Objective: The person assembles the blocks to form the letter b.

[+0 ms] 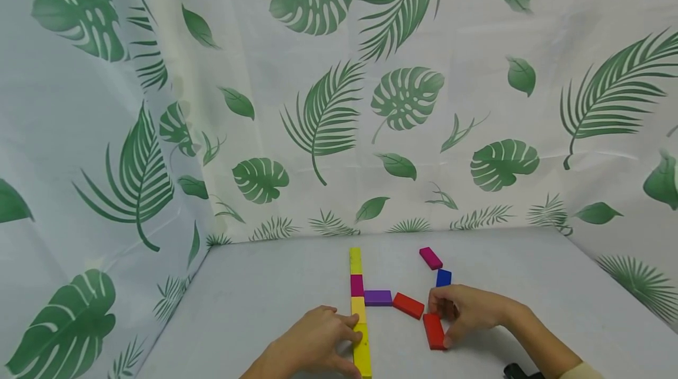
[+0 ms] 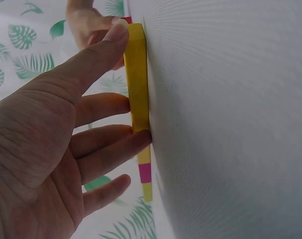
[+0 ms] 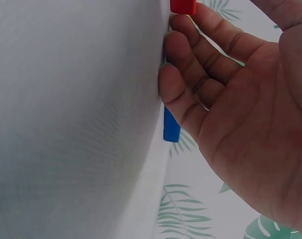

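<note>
My left hand [image 1: 320, 341] holds the nearest yellow block [image 1: 362, 358] of a straight row, its thumb at the near end and fingers along the left side and far end. Beyond that block the row continues with a lighter yellow block [image 1: 358, 306], a magenta block [image 1: 357, 285] and another yellow block [image 1: 355, 260]. To the right, my right hand [image 1: 474, 306] pinches a red block [image 1: 435, 333] between the thumb at its near end and the fingers at its far end. Those fingers partly hide a blue block [image 1: 444, 278] behind them.
A purple block [image 1: 378, 298] extends rightward from the row, followed by a slanted red block [image 1: 408, 305]. Farther back lies a second magenta block [image 1: 431, 258]. A black object [image 1: 516, 371] shows at the bottom edge. Leaf-patterned cloth [image 1: 339, 132] walls the white table [image 1: 254, 285].
</note>
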Available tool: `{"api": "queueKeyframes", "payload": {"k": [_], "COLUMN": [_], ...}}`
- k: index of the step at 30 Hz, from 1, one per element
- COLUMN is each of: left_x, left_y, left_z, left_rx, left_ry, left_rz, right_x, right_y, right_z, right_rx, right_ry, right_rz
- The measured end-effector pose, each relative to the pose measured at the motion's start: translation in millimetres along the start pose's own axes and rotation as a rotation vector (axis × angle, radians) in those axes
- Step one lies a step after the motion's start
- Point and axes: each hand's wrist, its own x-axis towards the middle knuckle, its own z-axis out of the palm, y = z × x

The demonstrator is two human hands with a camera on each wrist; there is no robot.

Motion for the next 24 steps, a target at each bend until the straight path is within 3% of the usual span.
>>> {"api": "queueKeyframes", "payload": {"k": [8,24], "left_x": [-0.1,0.2], "left_y": [1.2,-0.6], "left_z": [-0.4,-0.4], "left_rx": [-0.003,0.0], "left_ry": [-0.011,-0.003], "left_rz": [-0.022,0.009], "right_x": [1.4,1.9], "right_y": [-3.5,-5.3], "right_z": [2.7,2.8], "right_rx": [0.004,-0.013], "right_ry": [-0.013,-0.023], "right_rz": [-0.018,-0.037]}}
